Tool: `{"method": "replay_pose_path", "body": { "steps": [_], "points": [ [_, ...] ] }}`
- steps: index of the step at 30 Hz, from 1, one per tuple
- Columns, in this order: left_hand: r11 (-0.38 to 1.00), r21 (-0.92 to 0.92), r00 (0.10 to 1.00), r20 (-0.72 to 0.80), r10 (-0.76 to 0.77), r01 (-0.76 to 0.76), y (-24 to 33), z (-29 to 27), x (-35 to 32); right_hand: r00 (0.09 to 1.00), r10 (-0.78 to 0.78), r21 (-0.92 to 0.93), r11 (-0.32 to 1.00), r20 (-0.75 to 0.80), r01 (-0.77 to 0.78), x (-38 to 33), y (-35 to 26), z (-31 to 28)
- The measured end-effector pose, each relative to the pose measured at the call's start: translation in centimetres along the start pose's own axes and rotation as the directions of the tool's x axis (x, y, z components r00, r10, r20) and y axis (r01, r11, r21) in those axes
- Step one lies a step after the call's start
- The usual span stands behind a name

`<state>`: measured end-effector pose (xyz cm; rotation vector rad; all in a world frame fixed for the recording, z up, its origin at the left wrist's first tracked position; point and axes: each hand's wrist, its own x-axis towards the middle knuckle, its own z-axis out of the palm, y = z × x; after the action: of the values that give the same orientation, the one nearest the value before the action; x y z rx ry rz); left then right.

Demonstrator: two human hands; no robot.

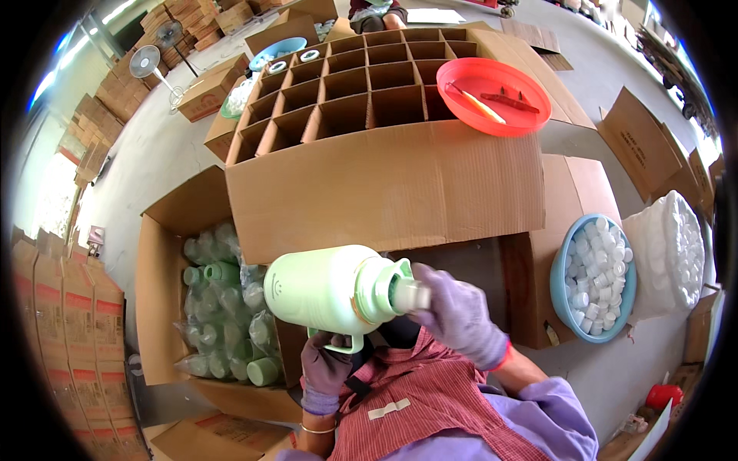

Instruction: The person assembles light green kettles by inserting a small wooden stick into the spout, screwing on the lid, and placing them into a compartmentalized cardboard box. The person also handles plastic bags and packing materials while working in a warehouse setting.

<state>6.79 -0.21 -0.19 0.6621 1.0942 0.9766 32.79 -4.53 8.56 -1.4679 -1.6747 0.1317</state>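
Observation:
A pale green bottle lies on its side in front of me, its mouth pointing right. My left hand, in a dark purple glove, grips the bottle from below by its handle. My right hand, in a light purple glove, is closed around a small white cap at the bottle's mouth. Behind the bottle stands a big cardboard box with divider cells; two cells at its far left hold bottles with white tops.
An open carton at my left holds several green bottles wrapped in plastic. A blue basin of white caps sits at my right beside a white bag of more. A red bowl rests on the divider box. Fans and stacked cartons stand at far left.

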Motion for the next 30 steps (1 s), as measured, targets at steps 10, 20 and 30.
{"method": "replay_pose_path", "body": {
  "steps": [10,20,30],
  "points": [
    [0.879,-0.475,0.983,0.147,0.108,-0.026,3.7,-0.7,-0.6,0.984,0.085,0.064,0.993,0.159,-0.096,3.9,-4.3,2.0],
    [0.872,-0.373,0.947,-0.071,0.314,-0.317,3.4,-2.3,1.0,0.977,0.160,0.423,0.882,0.140,-0.206,5.8,-3.4,5.7],
    [0.884,-0.419,0.960,0.086,0.265,-0.207,4.2,-1.4,0.8,0.998,-0.031,0.387,0.921,-0.052,0.048,7.3,-3.9,6.8]
  ]
}}
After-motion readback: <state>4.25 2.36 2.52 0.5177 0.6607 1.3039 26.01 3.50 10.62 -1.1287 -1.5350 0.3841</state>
